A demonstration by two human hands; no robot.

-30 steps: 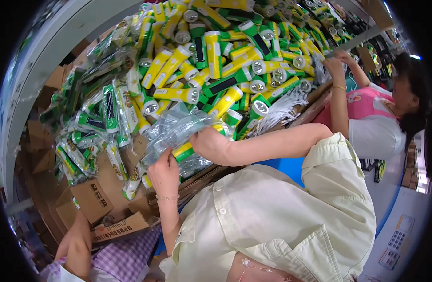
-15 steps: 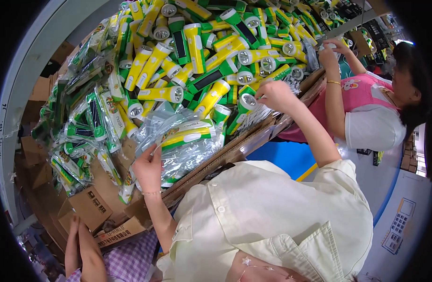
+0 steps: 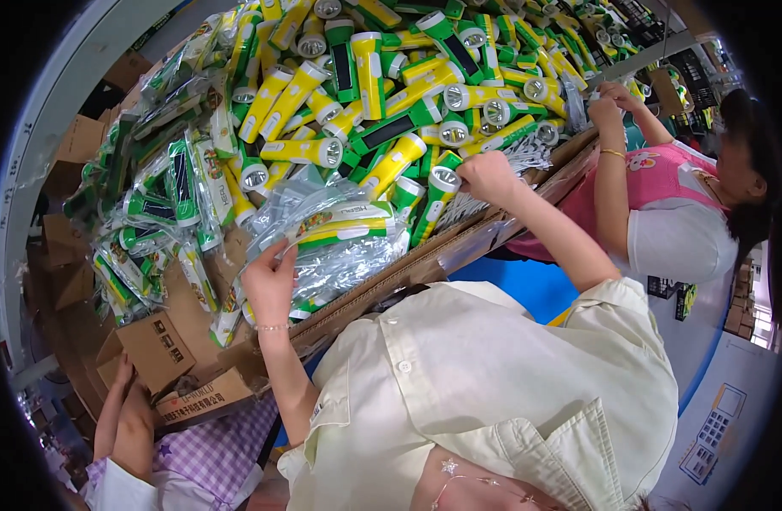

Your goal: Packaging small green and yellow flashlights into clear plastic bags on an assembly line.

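My left hand pinches the end of a clear plastic bag. A yellow, green and white flashlight lies lengthwise inside that bag, on top of a stack of flat clear bags. My right hand is closed, its fingers curled beside the white rim of an upright green-and-yellow flashlight. A bunch of thin white cables lies under it. Whatever these fingers may hold is too small or hidden to make out.
A large heap of loose flashlights fills the cardboard-edged table, with bagged flashlights to the left. At lower left a co-worker's hand touches an open carton. Another co-worker in a pink apron works at the right.
My right hand has drawn nearer the upright flashlight's rim and its fingers have curled in. My left hand keeps its pinch on the bag. The lower-left co-worker's arms have shifted around the carton.
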